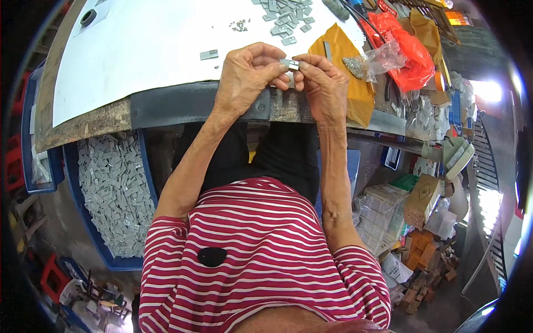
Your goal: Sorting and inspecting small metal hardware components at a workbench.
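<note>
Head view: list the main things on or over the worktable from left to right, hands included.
Black ring → lone grey piece → left hand → small grey piece between the fingertips → right hand → red plastic bag.

Above the front edge of the tabletop (105,117), fingers (273,71) partly cover a small grey piece (291,65); its detail too small to tell. On the tabletop's far side: grey pile (286,15) cut off by upper picture edge; scattered bits (240,25), kind too small to tell. Under the tabletop: far end of blue bin (126,264) hidden, dark-trousered legs (286,151) partly hidden. Right of the tabletop: glare (486,90), detail washed out.
</note>
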Demonstrator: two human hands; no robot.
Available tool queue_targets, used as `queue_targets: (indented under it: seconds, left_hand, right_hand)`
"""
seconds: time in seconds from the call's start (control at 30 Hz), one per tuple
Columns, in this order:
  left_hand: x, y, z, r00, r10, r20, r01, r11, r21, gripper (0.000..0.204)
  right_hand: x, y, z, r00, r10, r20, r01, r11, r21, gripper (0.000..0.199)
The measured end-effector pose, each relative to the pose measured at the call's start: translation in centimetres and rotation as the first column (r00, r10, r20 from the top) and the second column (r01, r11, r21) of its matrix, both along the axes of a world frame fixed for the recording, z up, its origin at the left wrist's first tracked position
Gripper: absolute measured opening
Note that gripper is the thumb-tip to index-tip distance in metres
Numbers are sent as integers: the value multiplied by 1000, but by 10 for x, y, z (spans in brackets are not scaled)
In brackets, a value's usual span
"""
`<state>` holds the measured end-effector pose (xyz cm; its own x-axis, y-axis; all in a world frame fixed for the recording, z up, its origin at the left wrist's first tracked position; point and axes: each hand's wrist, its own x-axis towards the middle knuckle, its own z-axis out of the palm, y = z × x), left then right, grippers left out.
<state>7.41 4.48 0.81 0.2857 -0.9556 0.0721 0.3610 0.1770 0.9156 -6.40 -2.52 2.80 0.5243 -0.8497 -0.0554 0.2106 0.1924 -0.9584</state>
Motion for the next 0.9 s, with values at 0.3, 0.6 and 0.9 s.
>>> queue_targets:
  seconds: [0.3,0.6,0.9]
  left_hand:
    - [1,2,3,999,-9,42,7,999,40,22]
    - [0,0,5,995,13,95,-19,998,59,17]
    - [-4,9,11,934,51,354,-98,989,115,17]
  right_hand:
    - [6,4,-3,995,-92,-35,90,995,-49,12]
    - [11,7,-3,978,-163,-134,141,977,-159,13]
    - [8,6,3,976,-78,-203,52,990,-134,13]
